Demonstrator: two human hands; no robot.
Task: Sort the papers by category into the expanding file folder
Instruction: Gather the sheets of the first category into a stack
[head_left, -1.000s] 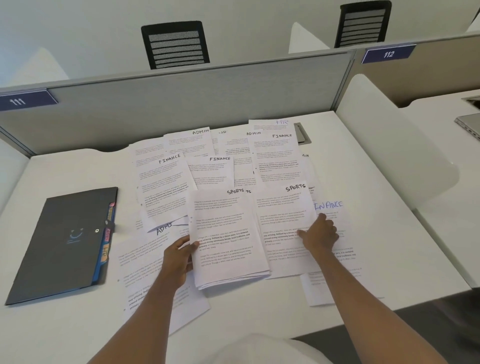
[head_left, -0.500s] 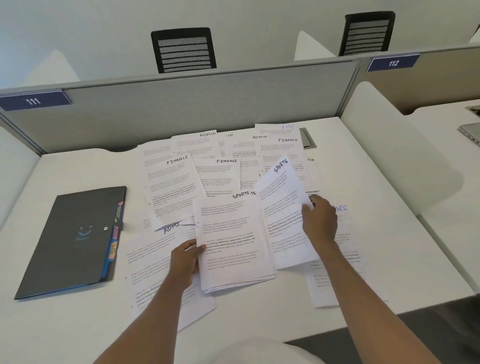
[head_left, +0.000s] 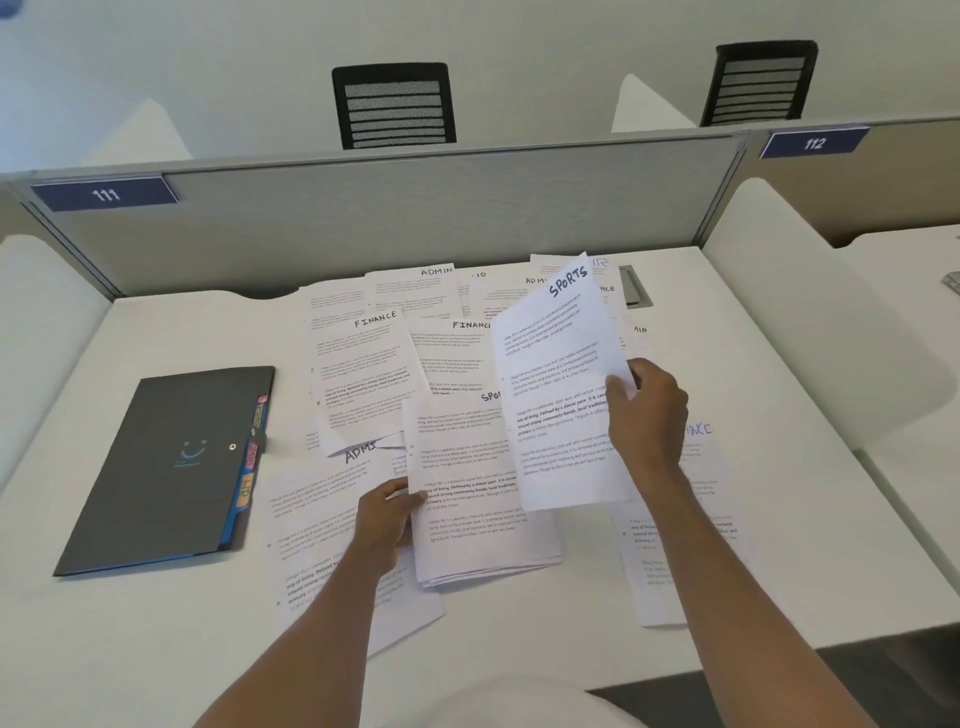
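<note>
While the left hand (head_left: 387, 522) grips the SPORTS stack (head_left: 478, 499) at its left edge, the right hand (head_left: 647, 415) pinches a lifted SPORTS sheet (head_left: 561, 384) just above that stack.

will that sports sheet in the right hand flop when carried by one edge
Probably floppy: the white printed sheet headed SPORTS is a single thin page, pinched by the right hand at one side edge only. Likely very light, so quick moves may make it flutter. Its lower edge could catch on the stack of white sheets the left hand grips.
</note>
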